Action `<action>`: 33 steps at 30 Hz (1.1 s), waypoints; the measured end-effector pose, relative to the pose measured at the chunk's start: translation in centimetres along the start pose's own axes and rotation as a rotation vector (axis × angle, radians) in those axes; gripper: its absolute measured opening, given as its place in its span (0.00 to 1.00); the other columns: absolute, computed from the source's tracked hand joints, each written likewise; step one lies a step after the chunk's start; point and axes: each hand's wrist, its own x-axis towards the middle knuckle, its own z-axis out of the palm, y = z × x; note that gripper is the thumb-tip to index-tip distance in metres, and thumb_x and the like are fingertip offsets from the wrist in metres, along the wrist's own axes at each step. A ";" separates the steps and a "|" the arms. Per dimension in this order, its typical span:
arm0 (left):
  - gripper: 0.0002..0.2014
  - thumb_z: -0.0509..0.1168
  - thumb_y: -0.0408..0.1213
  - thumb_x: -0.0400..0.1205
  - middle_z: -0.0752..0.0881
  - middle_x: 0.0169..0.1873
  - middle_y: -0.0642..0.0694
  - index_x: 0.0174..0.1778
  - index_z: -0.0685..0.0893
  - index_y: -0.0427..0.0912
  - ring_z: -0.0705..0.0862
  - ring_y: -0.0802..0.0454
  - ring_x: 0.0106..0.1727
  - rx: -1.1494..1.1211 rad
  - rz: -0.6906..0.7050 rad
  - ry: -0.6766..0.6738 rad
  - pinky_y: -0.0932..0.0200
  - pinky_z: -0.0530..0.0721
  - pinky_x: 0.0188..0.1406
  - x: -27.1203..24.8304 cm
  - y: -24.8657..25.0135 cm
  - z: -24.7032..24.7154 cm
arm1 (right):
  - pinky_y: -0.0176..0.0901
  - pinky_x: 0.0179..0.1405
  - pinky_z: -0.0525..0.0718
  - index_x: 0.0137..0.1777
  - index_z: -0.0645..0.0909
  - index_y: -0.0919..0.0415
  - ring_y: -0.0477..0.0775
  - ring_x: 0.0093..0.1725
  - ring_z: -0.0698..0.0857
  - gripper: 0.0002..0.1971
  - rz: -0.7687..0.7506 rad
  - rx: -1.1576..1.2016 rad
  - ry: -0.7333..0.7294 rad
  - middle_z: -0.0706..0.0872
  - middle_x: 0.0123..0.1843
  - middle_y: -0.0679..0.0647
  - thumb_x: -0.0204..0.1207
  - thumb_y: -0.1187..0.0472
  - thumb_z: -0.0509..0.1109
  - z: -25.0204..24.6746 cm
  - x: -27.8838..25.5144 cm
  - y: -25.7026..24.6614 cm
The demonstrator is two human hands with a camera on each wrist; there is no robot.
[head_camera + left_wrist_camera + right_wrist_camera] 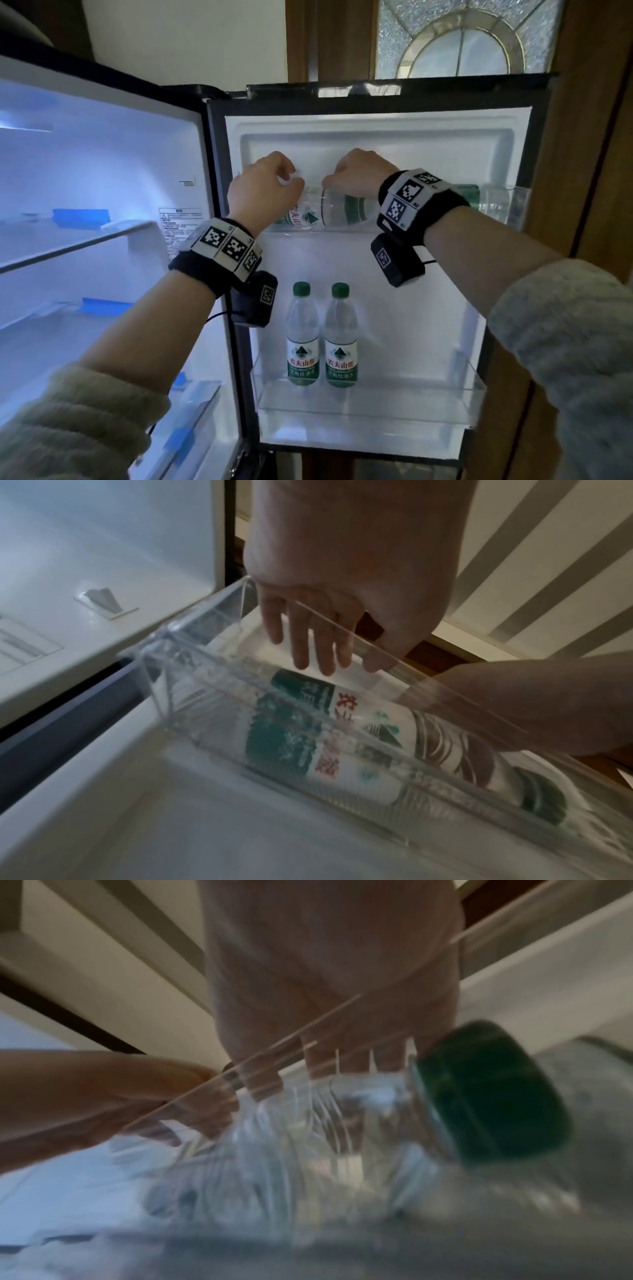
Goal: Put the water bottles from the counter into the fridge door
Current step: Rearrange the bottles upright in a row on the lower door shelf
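A clear water bottle [339, 209] with a green and white label lies on its side in the fridge door's upper bin [517, 205], green cap [489, 1091] pointing right. My right hand [330, 181] reaches over the bin's front wall and its fingers [342, 1058] curl round the bottle near the shoulder. My left hand [291, 178] hangs above the bottle's base end. In the left wrist view its fingers [318, 656] are straight, just over the bottle [342, 737]; whether they touch it is unclear. Two more bottles [303, 335] [340, 337] stand upright in the lower door bin [376, 407].
Another bottle [489, 202] lies at the right end of the upper bin. The fridge compartment [85, 205] stands open on the left with glass shelves. A wooden door frame [589, 137] borders the fridge door on the right. The lower bin has room right of its bottles.
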 end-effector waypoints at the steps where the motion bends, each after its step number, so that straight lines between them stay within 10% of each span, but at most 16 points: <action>1: 0.11 0.61 0.48 0.79 0.85 0.51 0.57 0.55 0.80 0.51 0.83 0.52 0.51 0.029 -0.005 -0.018 0.56 0.78 0.49 0.1 0.1 0.0 | 0.41 0.34 0.74 0.47 0.82 0.58 0.53 0.41 0.82 0.17 0.015 0.007 -0.069 0.85 0.48 0.53 0.73 0.42 0.69 -0.3 0.2 0.0; 8: 0.11 0.58 0.45 0.79 0.86 0.52 0.55 0.54 0.81 0.50 0.83 0.48 0.52 0.094 -0.067 -0.016 0.52 0.74 0.57 0.2 0.7 0.3 | 0.53 0.55 0.85 0.43 0.90 0.52 0.58 0.47 0.91 0.40 0.044 -0.096 -0.425 0.93 0.45 0.54 0.33 0.27 0.83 -2.3 2.1 -1.0; 15: 0.12 0.61 0.46 0.78 0.85 0.52 0.58 0.56 0.80 0.52 0.81 0.52 0.53 0.074 -0.059 0.008 0.55 0.70 0.52 0.3 0.7 0.5 | 0.60 0.60 0.84 0.48 0.89 0.55 0.62 0.48 0.91 0.53 0.017 -0.165 -0.498 0.93 0.46 0.57 0.21 0.22 0.78 -1.4 2.9 -1.0; 21: 0.13 0.61 0.48 0.78 0.84 0.53 0.58 0.57 0.79 0.52 0.82 0.52 0.54 0.082 -0.067 -0.001 0.54 0.72 0.52 0.5 0.7 0.7 | 0.56 0.61 0.82 0.44 0.89 0.61 0.62 0.46 0.89 0.32 -0.018 -0.008 -0.447 0.92 0.45 0.60 0.49 0.35 0.81 -0.6 2.3 -0.1; 28: 0.16 0.60 0.46 0.79 0.84 0.58 0.53 0.61 0.78 0.48 0.82 0.48 0.57 0.117 -0.004 0.034 0.51 0.73 0.56 0.1 0.6 0.9 | 0.39 0.31 0.75 0.47 0.84 0.60 0.51 0.39 0.84 0.21 -0.131 -0.044 -0.194 0.87 0.42 0.51 0.62 0.44 0.80 -1.1 1.4 0.2; 33: 0.21 0.63 0.47 0.78 0.81 0.64 0.49 0.68 0.74 0.48 0.80 0.44 0.61 0.091 0.002 0.046 0.48 0.76 0.58 0.2 0.5 0.7 | 0.45 0.42 0.73 0.61 0.80 0.51 0.57 0.48 0.83 0.30 -0.354 -0.431 0.175 0.86 0.51 0.52 0.62 0.38 0.79 -1.6 0.4 -1.1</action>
